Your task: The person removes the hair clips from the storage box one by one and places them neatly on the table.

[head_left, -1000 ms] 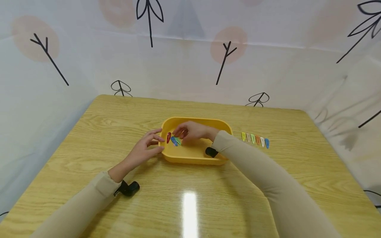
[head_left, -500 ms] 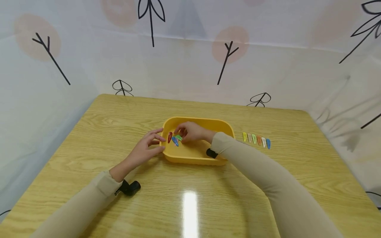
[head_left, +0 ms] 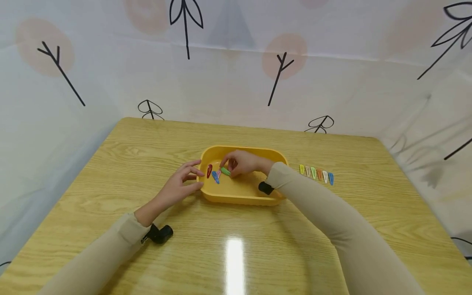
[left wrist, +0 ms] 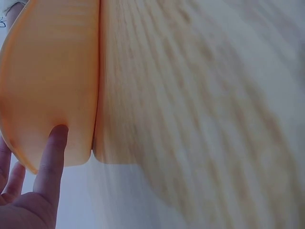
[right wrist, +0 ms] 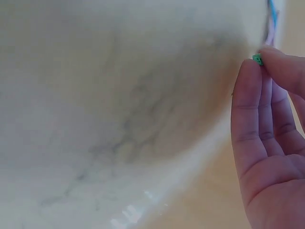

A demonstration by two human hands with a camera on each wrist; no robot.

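Note:
A yellow-orange plastic tray [head_left: 239, 200] with rounded corners stands at the middle of the table. Inside it, my right hand [head_left: 244, 162] pinches a green hair clip [head_left: 226, 171] between thumb and fingertips. The right wrist view shows only the end of this green clip [right wrist: 258, 59]. Left of it lie a pink clip [head_left: 219, 173], a blue clip [head_left: 215, 177] and a dark red clip [head_left: 209, 171] on the tray floor. My left hand [head_left: 178, 186] touches the tray's left end with spread fingers. In the left wrist view one digit rests against the outer wall [left wrist: 52, 86].
To the right of the tray, several hair clips lie in a row on the wood-grain table [head_left: 221, 229], from a yellow clip [head_left: 302, 169] to a blue clip [head_left: 331, 178]. A patterned cloth [head_left: 228, 82] hangs behind the table.
My right hand has taken hold of the green clip and drawn it slightly right, away from the blue and pink clips. The pink clip shows more now. The left hand stays at the tray.

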